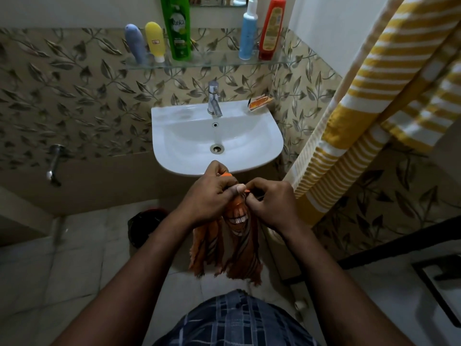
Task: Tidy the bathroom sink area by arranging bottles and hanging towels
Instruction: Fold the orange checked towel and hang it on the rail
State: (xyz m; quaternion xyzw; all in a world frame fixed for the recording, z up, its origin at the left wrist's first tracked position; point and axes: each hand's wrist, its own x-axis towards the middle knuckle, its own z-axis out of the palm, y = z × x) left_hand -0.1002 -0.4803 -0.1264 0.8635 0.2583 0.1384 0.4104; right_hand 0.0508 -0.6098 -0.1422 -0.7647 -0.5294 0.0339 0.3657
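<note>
Head view: a person stands at the white sink (pixel 249 136), both hands raised just in front of its near rim. The left hand (pixel 207 196) and right hand (pixel 272 206) each pinch the bunched top edge of an orange striped towel (pixel 224 248) with curled fingers. It dangles free, probably so it can be straightened for hanging. 5 bottles (pixel 175 28) stand upright on the glass shelf (pixel 212 62). A yellow striped towel (pixel 374 96) hangs at the right.
</note>
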